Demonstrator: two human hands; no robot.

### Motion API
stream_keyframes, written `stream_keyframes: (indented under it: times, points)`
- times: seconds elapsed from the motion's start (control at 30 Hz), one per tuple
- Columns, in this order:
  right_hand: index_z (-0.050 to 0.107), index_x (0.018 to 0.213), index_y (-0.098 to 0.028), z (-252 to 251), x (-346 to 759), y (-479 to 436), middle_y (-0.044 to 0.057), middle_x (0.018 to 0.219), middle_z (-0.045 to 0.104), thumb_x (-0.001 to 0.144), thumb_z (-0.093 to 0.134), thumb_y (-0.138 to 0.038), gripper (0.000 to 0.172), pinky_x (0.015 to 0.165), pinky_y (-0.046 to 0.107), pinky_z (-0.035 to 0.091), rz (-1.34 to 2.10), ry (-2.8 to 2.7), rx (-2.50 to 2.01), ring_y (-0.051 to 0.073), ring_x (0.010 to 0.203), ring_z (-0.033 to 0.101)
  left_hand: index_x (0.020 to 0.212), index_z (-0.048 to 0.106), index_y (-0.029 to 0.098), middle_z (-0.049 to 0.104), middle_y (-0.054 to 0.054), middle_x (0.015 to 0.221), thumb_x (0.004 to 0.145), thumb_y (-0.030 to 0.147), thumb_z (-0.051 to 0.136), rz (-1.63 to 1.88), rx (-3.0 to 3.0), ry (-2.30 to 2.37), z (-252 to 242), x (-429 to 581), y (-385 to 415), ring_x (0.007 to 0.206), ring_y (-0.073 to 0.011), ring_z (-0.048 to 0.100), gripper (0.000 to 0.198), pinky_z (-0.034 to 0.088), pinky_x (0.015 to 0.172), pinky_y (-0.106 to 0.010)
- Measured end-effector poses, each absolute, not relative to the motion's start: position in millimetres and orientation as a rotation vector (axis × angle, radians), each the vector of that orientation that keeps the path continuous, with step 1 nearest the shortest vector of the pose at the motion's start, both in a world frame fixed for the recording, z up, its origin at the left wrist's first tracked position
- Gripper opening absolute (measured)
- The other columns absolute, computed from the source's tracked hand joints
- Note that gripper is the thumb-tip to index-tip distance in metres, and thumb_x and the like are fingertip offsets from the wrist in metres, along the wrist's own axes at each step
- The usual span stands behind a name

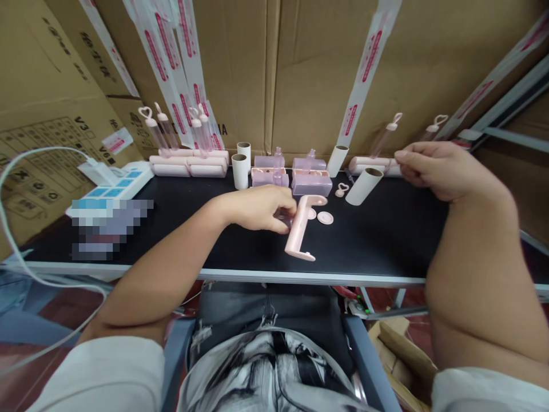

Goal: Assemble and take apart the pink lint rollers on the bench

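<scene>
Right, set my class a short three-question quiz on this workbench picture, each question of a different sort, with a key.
1. True or false: the left hand rests on the black table top beside the long pink plastic handle.
2. Which does the right hand reach towards?
A. the white power strip
B. the pink case at the right end of the back row
C. the loose pink discs
3. Fill in: the wall behind the table is made of ____ boxes.

Key
1. True; the fingertips lie at the handle's upper end.
2. B; whether the fingers grip anything cannot be told.
3. Cardboard.
</scene>
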State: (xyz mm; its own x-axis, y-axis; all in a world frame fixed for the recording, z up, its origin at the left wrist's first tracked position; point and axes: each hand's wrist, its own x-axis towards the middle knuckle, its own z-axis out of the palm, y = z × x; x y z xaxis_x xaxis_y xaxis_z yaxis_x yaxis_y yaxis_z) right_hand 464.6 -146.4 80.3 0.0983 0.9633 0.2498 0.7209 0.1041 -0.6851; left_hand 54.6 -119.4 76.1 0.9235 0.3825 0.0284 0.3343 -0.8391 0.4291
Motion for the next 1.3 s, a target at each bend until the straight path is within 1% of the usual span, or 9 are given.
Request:
stream_keyframes:
  times: [0.1,0.2,0.33,0.47,0.57,0.77,1.03,1.2,1.3]
  points:
    - [0.069,0.082,-0.019,78,426,-159,0.002,0.062,0.059,0.098,0.075,-0.073,0.057,0.050,0.029,0.035,1.028,-1.949,-1.181,0.011,0.053,0.050,0.105,0.074,0.019,0.078,-0.005,0.104,0.097,0.026,0.075,0.393,2.531,0.365,66,61,-119,0.094,-0.0183,0.072,0.011,0.052,0.086,-0.029]
    - [0.077,0.104,-0.016,62,377,-162,0.006,0.081,0.074,0.096,0.081,-0.069,0.053,0.059,0.027,0.054,1.441,-2.186,-0.891,0.017,0.068,0.068,0.104,0.072,0.020,0.075,-0.003,0.100,0.097,0.029,0.079,0.673,2.495,0.274,55,69,-119,0.091,-0.0185,0.070,0.014,0.053,0.085,-0.031]
    - [0.071,0.134,-0.024,40,336,-162,0.006,0.108,0.078,0.098,0.082,-0.061,0.053,0.077,0.032,0.063,1.438,-1.872,-0.657,0.020,0.088,0.077,0.099,0.068,0.021,0.072,-0.005,0.109,0.092,0.034,0.086,0.926,2.540,0.244,48,75,-117,0.100,-0.0210,0.068,0.023,0.054,0.090,-0.034]
    - [0.068,0.131,-0.023,35,330,-167,0.003,0.099,0.079,0.098,0.084,-0.056,0.049,0.072,0.031,0.064,1.531,-1.761,-0.645,0.021,0.084,0.080,0.088,0.051,0.023,0.063,0.001,0.089,0.085,0.045,0.093,0.900,2.563,0.354,45,76,-116,0.081,-0.0173,0.060,0.047,0.050,0.076,-0.033]
    - [0.064,0.126,-0.024,38,329,-173,0.002,0.089,0.080,0.100,0.082,-0.054,0.044,0.069,0.032,0.066,1.616,-1.743,-0.616,0.021,0.075,0.080,0.097,0.047,0.025,0.061,0.002,0.089,0.085,0.065,0.090,0.885,2.447,0.357,40,78,-113,0.073,-0.0150,0.058,0.060,0.049,0.068,-0.031]
    - [0.054,0.127,-0.029,43,325,-173,0.001,0.094,0.085,0.096,0.085,-0.061,0.055,0.072,0.038,0.069,1.826,-1.634,-0.635,0.025,0.079,0.086,0.116,0.053,0.026,0.071,-0.004,0.097,0.098,0.078,0.066,0.790,2.478,0.408,37,80,-111,0.078,-0.0196,0.068,0.057,0.052,0.069,-0.034]
    - [0.065,0.114,-0.025,62,331,-183,-0.001,0.074,0.074,0.092,0.090,-0.054,0.044,0.046,0.026,0.052,1.294,-1.588,-0.711,0.018,0.053,0.070,0.109,0.067,0.022,0.073,-0.004,0.083,0.108,0.073,0.051,0.948,2.563,0.837,47,84,-124,0.079,-0.0223,0.070,0.054,0.048,0.073,-0.034]
    - [0.056,0.105,-0.028,70,360,-167,0.000,0.080,0.075,0.095,0.085,-0.053,0.039,0.054,0.033,0.057,0.773,-1.454,-0.956,0.018,0.058,0.069,0.103,0.065,0.023,0.063,0.001,0.070,0.107,0.075,0.052,1.168,2.428,0.908,52,79,-121,0.071,-0.0192,0.064,0.054,0.048,0.073,-0.034]
    - [0.057,0.096,-0.026,52,370,-140,0.001,0.075,0.072,0.095,0.081,-0.055,0.038,0.055,0.031,0.048,0.657,-1.705,-1.327,0.018,0.058,0.064,0.104,0.064,0.024,0.063,0.001,0.073,0.105,0.081,0.051,1.287,2.321,0.776,54,78,-124,0.071,-0.0182,0.064,0.059,0.049,0.071,-0.034]
